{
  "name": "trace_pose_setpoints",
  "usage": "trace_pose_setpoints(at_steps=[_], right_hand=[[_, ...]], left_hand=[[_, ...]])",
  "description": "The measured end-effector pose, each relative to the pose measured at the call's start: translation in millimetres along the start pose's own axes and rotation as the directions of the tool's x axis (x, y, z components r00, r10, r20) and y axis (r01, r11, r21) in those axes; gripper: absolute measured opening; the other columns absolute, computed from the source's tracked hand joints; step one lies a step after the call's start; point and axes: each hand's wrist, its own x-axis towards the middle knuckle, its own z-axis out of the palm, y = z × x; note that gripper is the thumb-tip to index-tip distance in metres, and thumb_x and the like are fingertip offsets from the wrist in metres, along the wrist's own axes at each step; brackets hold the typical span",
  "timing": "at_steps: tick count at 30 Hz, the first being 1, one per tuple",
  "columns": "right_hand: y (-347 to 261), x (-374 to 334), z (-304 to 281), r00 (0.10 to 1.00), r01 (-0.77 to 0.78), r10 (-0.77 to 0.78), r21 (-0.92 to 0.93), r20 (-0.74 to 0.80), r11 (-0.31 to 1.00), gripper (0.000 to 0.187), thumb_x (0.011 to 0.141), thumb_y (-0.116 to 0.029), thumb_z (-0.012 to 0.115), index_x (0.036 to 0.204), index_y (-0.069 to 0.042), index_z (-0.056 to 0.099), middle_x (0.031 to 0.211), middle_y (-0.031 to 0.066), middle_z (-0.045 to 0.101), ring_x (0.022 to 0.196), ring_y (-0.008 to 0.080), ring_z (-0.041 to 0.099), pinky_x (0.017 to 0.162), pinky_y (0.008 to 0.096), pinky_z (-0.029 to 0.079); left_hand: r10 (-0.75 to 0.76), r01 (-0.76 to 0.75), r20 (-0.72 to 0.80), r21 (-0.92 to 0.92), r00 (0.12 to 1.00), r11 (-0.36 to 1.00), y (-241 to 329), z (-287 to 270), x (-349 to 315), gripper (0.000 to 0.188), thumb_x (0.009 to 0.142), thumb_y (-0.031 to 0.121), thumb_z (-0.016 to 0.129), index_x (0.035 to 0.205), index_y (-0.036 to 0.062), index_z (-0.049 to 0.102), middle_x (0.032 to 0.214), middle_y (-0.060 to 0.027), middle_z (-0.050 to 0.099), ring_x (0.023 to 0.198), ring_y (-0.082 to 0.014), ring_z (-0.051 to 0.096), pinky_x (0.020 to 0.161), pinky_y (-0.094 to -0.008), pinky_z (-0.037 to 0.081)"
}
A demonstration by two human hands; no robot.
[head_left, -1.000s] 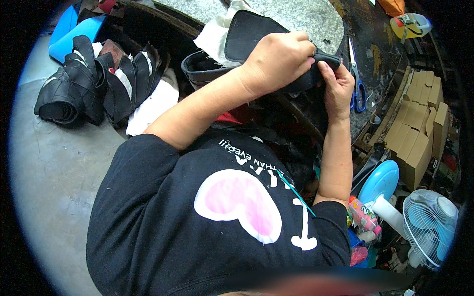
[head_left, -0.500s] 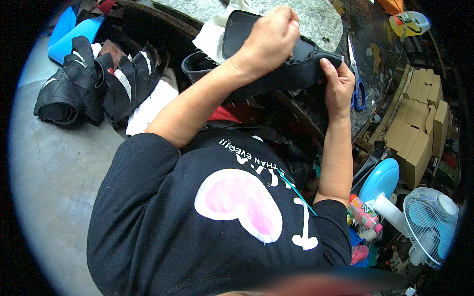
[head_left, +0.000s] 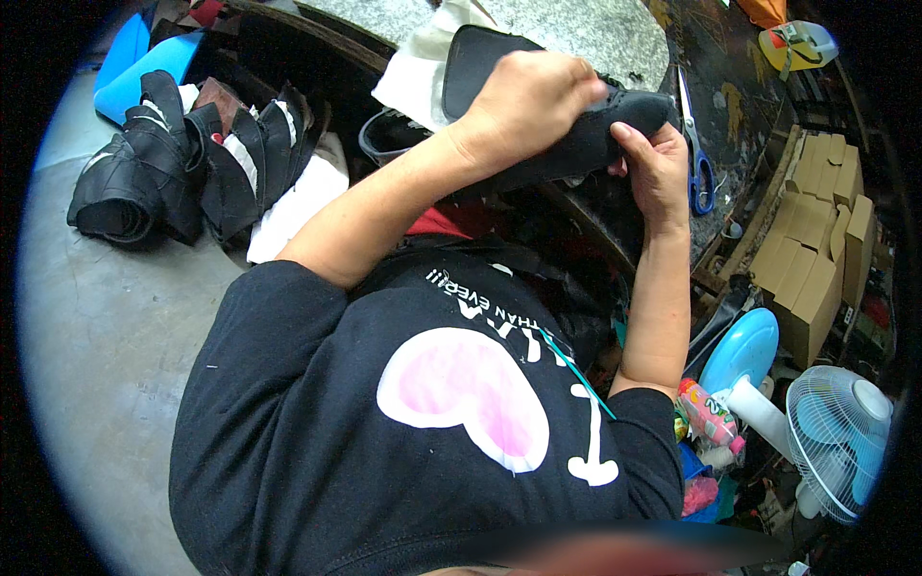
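Clamping a long black fabric-like piece (head_left: pixel 569 154) in our right grip (head_left: pixel 657 171); left grip (head_left: pixel 534 104) at its edge, closure unclear.

Seemingly a workshop: scissors (head_left: pixel 704 184), fabric bundles (head_left: pixel 120 182)

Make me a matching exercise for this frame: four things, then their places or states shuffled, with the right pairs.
Things
1. black work piece
2. scissors
3. fan
4. jug

Places or states
A. upper right of the picture, yellowish
B. lower right, white cage
C. gripped by the right hand
D. blue-handled, beside the right hand

Pairs: 1-C, 2-D, 3-B, 4-A
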Motion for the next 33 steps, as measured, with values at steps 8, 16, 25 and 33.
trace_pose_setpoints(at_steps=[8, 16, 25, 33], right_hand=[[-1.0, 0.2, 0.6, 1.000, -0.009, 0.009, -0.003, -0.005, 1.000, 0.013, 0.084, -0.012, 0.072, 0.093, -0.005, 0.065, 0.074, 0.0011, 0.065, 0.053, 0.0068, 0.056, 0.047, 0.0189, 0.042], [-1.2, -0.4, 1.8, 1.000, -0.004, 0.004, 0.024, -0.009, 1.000, 0.012, 0.084, -0.011, 0.071, 0.093, -0.005, 0.066, 0.075, 0.0008, 0.065, 0.054, 0.0059, 0.055, 0.048, 0.0184, 0.042], [-0.9, -2.0, 0.5, 1.000, 0.001, -0.001, -0.052, -0.002, 0.999, 0.017, 0.085, -0.013, 0.070, 0.099, -0.005, 0.064, 0.079, 0.0002, 0.065, 0.059, 0.0051, 0.055, 0.049, 0.0181, 0.042], [4.4, 2.8, 0.7, 0.993, 0.122, -0.121, 0.121, -0.013, 0.985, 0.019, 0.090, -0.009, 0.064, 0.108, -0.002, 0.064, 0.097, 0.0023, 0.068, 0.082, 0.0089, 0.063, 0.075, 0.0227, 0.051]], left_hand=[[0.177, -0.199, 0.125, 0.194, 0.976, 0.960, 6.5, -3.4, -4.7, 0.021, 0.083, 0.021, 0.072, 0.090, 0.0013, 0.066, 0.076, -0.0144, 0.064, 0.067, -0.0204, 0.065, 0.062, -0.0308, 0.050], [-0.176, 0.207, 0.181, -0.168, 0.968, 0.964, -1.8, -6.1, 0.8, 0.018, 0.087, 0.015, 0.066, 0.091, -0.0026, 0.065, 0.077, -0.0141, 0.065, 0.067, -0.0223, 0.065, 0.064, -0.0307, 0.051], [0.086, -0.094, 0.153, 0.044, 0.984, 0.995, 7.5, -1.7, -5.4, 0.012, 0.079, 0.008, 0.062, 0.088, -0.0009, 0.064, 0.078, -0.0160, 0.061, 0.070, -0.0290, 0.065, 0.064, -0.0350, 0.051], [0.137, -0.150, 0.172, 0.063, 0.975, 0.987, 18.6, 3.0, -19.5, 0.010, 0.075, 0.006, 0.060, 0.082, -0.0013, 0.059, 0.078, -0.0157, 0.058, 0.070, -0.0315, 0.062, 0.063, -0.0361, 0.050]])
